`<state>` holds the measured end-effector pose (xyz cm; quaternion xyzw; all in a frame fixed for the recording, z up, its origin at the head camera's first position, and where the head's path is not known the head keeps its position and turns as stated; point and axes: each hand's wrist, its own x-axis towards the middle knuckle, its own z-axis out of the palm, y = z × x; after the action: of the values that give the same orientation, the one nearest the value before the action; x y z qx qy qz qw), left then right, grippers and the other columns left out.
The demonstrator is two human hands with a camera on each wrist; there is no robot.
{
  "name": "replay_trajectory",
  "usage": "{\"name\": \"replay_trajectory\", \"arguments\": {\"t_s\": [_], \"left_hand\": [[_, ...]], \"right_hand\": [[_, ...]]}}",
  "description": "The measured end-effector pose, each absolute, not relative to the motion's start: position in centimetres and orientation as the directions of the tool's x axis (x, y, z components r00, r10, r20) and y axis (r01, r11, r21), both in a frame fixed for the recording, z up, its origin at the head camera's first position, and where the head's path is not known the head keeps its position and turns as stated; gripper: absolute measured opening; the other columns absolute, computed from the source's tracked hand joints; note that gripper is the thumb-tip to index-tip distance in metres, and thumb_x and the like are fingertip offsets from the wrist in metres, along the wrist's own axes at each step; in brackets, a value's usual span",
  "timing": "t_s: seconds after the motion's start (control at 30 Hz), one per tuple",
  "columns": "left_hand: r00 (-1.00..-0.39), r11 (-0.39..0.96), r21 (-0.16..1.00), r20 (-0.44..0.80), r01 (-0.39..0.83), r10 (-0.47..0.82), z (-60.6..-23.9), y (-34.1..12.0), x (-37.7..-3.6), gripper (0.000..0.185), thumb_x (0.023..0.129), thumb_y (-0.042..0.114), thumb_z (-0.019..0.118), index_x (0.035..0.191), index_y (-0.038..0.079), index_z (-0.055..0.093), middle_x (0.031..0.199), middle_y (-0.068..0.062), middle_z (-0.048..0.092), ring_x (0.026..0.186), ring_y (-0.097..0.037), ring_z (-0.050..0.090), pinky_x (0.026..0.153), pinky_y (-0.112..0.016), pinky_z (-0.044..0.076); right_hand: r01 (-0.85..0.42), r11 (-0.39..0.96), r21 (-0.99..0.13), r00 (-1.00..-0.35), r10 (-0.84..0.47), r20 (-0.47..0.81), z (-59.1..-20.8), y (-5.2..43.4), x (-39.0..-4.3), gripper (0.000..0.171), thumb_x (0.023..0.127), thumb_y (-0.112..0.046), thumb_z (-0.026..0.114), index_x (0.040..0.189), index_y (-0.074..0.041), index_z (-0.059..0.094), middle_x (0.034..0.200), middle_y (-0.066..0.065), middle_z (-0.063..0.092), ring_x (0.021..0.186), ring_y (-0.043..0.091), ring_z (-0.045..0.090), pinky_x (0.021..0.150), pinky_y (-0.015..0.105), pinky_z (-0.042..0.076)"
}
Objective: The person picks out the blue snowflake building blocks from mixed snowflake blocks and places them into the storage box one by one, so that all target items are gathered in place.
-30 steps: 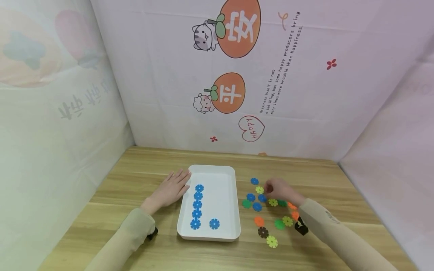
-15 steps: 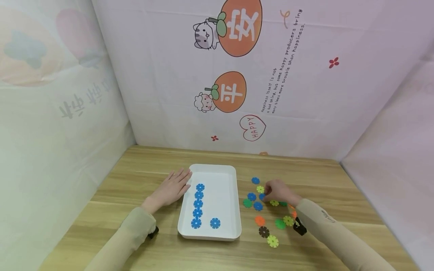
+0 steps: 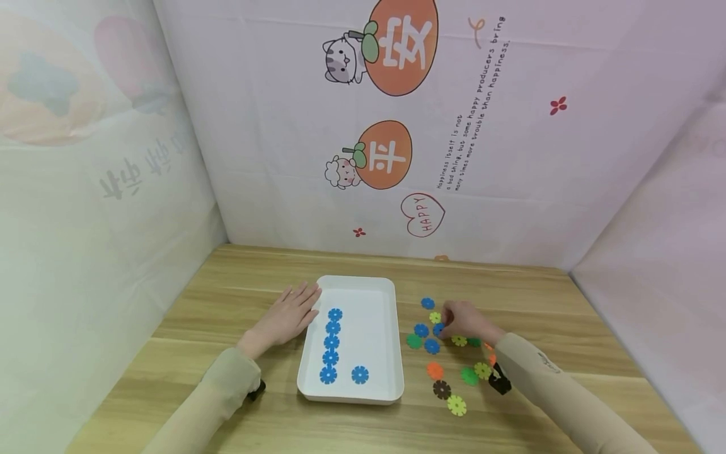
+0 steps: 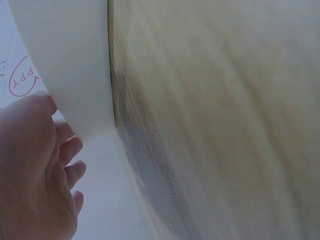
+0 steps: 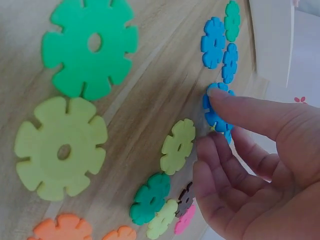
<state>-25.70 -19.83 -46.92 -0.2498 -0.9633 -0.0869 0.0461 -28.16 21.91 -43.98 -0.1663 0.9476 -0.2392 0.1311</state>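
Observation:
My left hand (image 3: 285, 318) rests with straight fingers over the left rim of a white tray (image 3: 399, 343). In the left wrist view, its fingers (image 4: 75, 172) lie along the tray wall (image 4: 75, 65). Inside the tray, a column of several blue snowflake discs (image 3: 331, 342) runs along the left side, and one separate blue disc (image 3: 360, 375) lies near the front. My right hand (image 3: 466, 320) is curled over the loose discs right of the tray. Its thumb and forefinger pinch a blue snowflake disc (image 5: 213, 120), with the thumb covering part of it.
Blue discs (image 3: 432, 346), a green disc (image 3: 414, 341) and a yellow one (image 3: 435, 318) lie near the right hand. Further forward are an orange disc (image 3: 435, 371), a dark brown disc (image 3: 442, 389) and more yellow and green ones. Printed cloth (image 3: 283, 157) walls the table (image 3: 255, 422).
The right hand has shifted slightly left and down onto the blue disc, then stayed nearly still. The left hand and the discs in the tray keep their places.

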Motion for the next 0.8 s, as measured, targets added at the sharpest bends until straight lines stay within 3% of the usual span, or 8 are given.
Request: {"name": "replay_trajectory", "arguments": {"t_s": [0.27, 0.47, 0.63, 0.8], "left_hand": [[-0.878, 0.867, 0.14, 0.115, 0.478, 0.465, -46.9, -19.8, -25.7, 0.056, 0.108, 0.035, 0.038, 0.155, 0.005, 0.032, 0.163, -0.013, 0.029, 0.152, -0.037, 0.026, 0.123, -0.059, 0.02], [-0.876, 0.865, 0.143, 0.117, 0.481, 0.468, -46.8, -19.8, -25.7, 0.056, 0.108, 0.035, 0.038, 0.155, 0.005, 0.032, 0.162, -0.014, 0.03, 0.151, -0.038, 0.026, 0.123, -0.059, 0.02], [-0.877, 0.865, 0.148, 0.114, 0.48, 0.467, -46.8, -19.7, -25.6, 0.056, 0.108, 0.035, 0.038, 0.155, 0.005, 0.032, 0.162, -0.014, 0.03, 0.152, -0.038, 0.025, 0.124, -0.059, 0.02], [-0.877, 0.864, 0.152, 0.118, 0.48, 0.466, -46.8, -19.7, -25.6, 0.056, 0.107, 0.034, 0.038, 0.155, 0.004, 0.032, 0.162, -0.014, 0.03, 0.152, -0.038, 0.025, 0.124, -0.059, 0.019]], "right_hand": [[-0.318, 0.793, -0.52, -0.891, -0.437, -0.121, -43.7, 22.1, -28.2, 0.012, 0.083, 0.0, 0.071, 0.086, -0.001, 0.06, 0.081, 0.006, 0.061, 0.072, 0.014, 0.049, 0.063, 0.027, 0.044], [-0.295, 0.781, -0.551, -0.896, -0.426, -0.124, -42.7, 21.5, -27.8, 0.006, 0.088, 0.001, 0.065, 0.087, -0.002, 0.061, 0.082, 0.007, 0.063, 0.069, 0.013, 0.053, 0.059, 0.024, 0.046], [-0.285, 0.781, -0.555, -0.901, -0.416, -0.123, -41.5, 20.6, -27.5, 0.005, 0.089, -0.002, 0.066, 0.087, -0.004, 0.062, 0.081, 0.006, 0.063, 0.068, 0.013, 0.055, 0.058, 0.024, 0.047], [-0.357, 0.761, -0.541, -0.879, -0.47, -0.082, -40.6, 19.5, -27.1, 0.003, 0.089, -0.004, 0.067, 0.09, -0.005, 0.064, 0.084, 0.005, 0.066, 0.07, 0.01, 0.056, 0.058, 0.022, 0.048]]}}
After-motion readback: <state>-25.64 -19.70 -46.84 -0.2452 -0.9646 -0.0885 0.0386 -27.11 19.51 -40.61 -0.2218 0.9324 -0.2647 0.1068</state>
